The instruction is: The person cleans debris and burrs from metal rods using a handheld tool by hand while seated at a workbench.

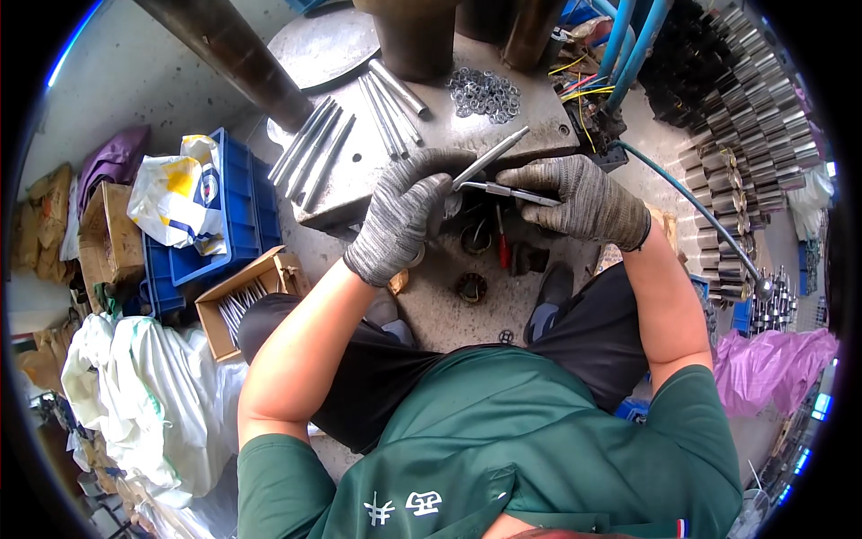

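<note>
Both my hands wear grey knitted gloves and meet in front of a metal machine table (543, 121). My left hand (400, 211) is closed around a slim metal rod (492, 155), which slants up and to the right. In my right hand (588, 199) is a thin metal hand tool (521, 193), its narrow end pointing left at the rod's lower end. Fingers partly hide where the two meet, so contact cannot be made out. Several similar metal rods (310, 148) lie on the table's left side, with more rods (382, 108) beside them. Behind my hands sits a pile of small metal rings (485, 94).
Thick dark columns (417, 40) rise from the table. Blue crates (238, 202) and a cardboard box (215, 323) of thin metal pieces stand at left. Under the table edge is a red-handled tool (504, 249). A hose (669, 184) and stacked metal cylinders (727, 135) are at right.
</note>
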`<state>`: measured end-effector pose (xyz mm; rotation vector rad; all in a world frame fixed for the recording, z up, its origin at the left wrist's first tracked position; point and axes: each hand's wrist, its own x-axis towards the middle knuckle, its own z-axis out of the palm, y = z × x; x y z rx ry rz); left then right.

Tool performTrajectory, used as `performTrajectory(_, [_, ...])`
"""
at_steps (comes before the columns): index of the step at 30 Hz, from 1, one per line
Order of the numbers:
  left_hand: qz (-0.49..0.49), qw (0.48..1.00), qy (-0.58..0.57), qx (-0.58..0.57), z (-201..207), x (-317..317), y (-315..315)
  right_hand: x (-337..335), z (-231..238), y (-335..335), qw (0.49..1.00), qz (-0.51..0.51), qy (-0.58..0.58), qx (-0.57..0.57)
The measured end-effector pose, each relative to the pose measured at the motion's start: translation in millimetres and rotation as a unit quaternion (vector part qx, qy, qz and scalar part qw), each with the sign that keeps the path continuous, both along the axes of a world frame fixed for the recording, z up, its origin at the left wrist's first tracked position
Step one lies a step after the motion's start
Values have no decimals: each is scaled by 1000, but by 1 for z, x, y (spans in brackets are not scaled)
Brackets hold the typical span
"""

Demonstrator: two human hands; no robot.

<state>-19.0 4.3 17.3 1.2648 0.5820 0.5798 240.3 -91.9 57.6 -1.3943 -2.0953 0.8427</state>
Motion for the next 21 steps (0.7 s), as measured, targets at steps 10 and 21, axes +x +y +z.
performTrajectory(10, [22,992,-23,-122,-1,3,-1,-6,-8,0,998,-13,47,-35])
performTrajectory(21, [-30,949,-161,-270,-12,0,9,-6,-18,-1,998,-7,61,-5])
